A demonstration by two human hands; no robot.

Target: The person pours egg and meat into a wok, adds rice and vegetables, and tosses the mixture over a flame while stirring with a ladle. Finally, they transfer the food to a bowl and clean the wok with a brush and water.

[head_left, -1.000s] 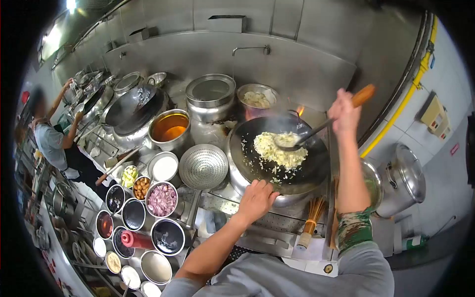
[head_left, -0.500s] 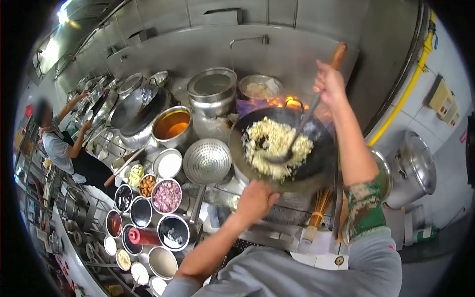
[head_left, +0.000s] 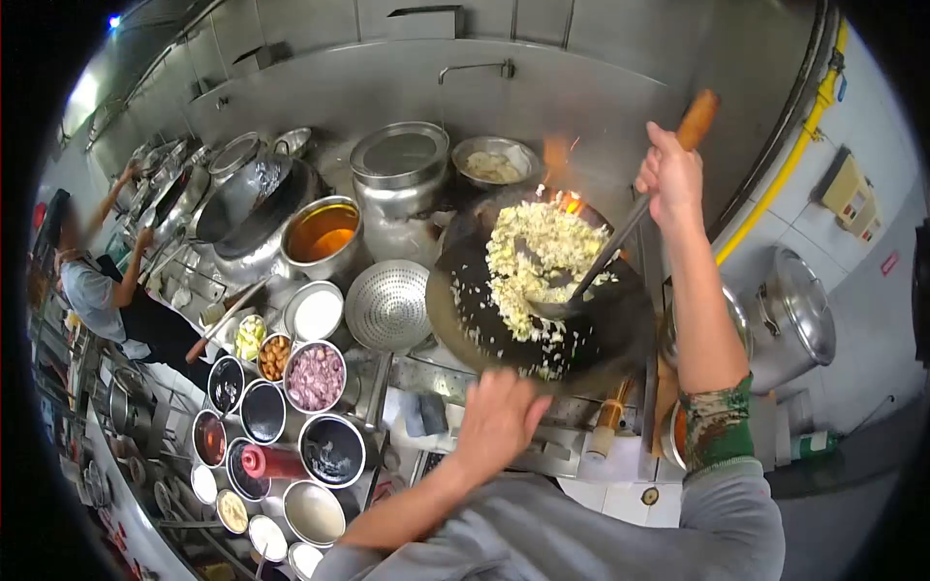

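With your right hand [head_left: 675,179] wrapped round the ladle [head_left: 620,232], sweep low through the wok [head_left: 605,353]; left hand [head_left: 499,421] curled at its near rim.

Just beyond the left fingers [head_left: 499,385], the wok [head_left: 605,349] is blackish, and the food [head_left: 531,254] inside is white with pale yellow. Above the right fingers [head_left: 655,172], the ladle handle [head_left: 697,119] is orange-brown. Below them, the cuff [head_left: 718,426] has a camouflage pattern of green and brown. To the left of the left fingers, the chopped onions [head_left: 316,378] are purple-white, the bottle [head_left: 273,462] is red.
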